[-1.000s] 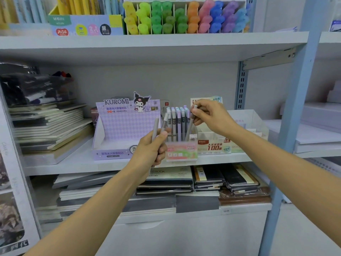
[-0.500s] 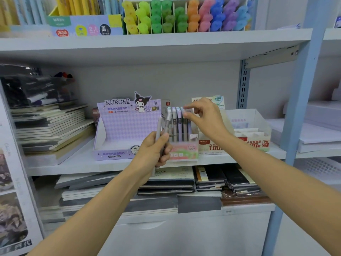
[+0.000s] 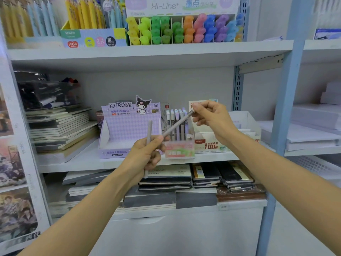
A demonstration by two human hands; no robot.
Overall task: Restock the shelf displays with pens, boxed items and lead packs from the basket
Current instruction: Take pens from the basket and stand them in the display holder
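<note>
Upright pen: midsection hidden inside left hand; only the top and a short bottom tip show.
Slanted pen: lower end lost behind the left fingers, upper tip covered by the pinch of right hand.
Cream card behind right hand: print mostly covered.
Clear pen box: front label blurred, unreadable.
Kuromi box: small print too fine to read; front right corner behind left hand.
Yellow pens and Hi-Line header: cut by the upper edge.
Posters: cut at the left edge.
Dark wrapped stack: blurred, contents unclear.
Both forearms run off the bottom edge.
</note>
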